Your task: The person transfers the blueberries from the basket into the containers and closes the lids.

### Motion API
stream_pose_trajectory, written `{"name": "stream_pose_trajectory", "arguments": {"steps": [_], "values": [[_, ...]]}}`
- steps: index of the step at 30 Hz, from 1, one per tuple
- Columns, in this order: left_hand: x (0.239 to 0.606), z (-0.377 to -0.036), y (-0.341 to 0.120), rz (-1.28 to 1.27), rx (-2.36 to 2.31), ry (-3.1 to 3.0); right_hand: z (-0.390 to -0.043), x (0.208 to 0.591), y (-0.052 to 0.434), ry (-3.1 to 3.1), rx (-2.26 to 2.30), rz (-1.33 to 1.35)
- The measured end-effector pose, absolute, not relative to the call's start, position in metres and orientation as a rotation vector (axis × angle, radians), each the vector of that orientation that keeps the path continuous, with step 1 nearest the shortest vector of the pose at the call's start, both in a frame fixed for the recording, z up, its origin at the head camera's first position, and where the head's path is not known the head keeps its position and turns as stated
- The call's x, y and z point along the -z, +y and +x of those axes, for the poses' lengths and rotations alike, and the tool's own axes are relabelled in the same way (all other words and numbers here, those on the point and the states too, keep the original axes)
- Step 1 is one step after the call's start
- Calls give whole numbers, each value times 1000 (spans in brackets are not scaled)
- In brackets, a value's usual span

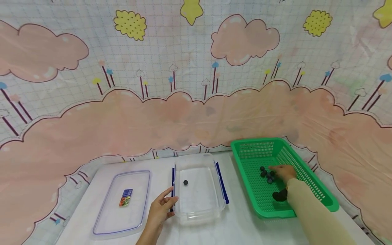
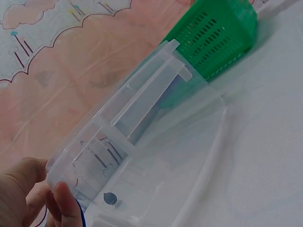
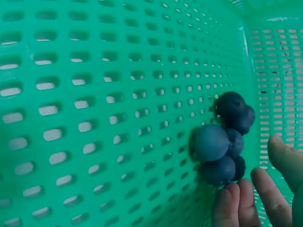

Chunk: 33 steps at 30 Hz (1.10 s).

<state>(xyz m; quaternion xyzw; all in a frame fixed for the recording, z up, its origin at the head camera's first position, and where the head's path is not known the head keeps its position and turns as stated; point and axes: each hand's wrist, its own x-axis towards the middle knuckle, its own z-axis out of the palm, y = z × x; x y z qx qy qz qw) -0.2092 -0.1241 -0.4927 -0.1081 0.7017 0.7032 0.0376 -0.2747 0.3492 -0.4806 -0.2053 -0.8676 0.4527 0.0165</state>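
Cloth (image 1: 196,126) printed with clouds hangs behind a white tabletop (image 1: 242,226). A green basket (image 1: 272,214) stands at the right, a clear box (image 1: 202,194) in the middle, and a clear lid (image 1: 137,197) lies flat at the left. The left hand's (image 1: 160,208) fingers pinch the box's left edge; the right hand's (image 1: 284,173) fingers are spread beside dark berries (image 1: 270,180) in the basket. One single berry (image 1: 185,182) lies toward the box's left.
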Motion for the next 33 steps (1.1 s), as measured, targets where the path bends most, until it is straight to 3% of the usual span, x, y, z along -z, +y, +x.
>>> {"name": "stream_pose_trajectory", "arguments": {"steps": [33], "values": [[491, -209, -123, -345, -2168, 2138, -272, 478, 348, -2861, -1202, -539]]}}
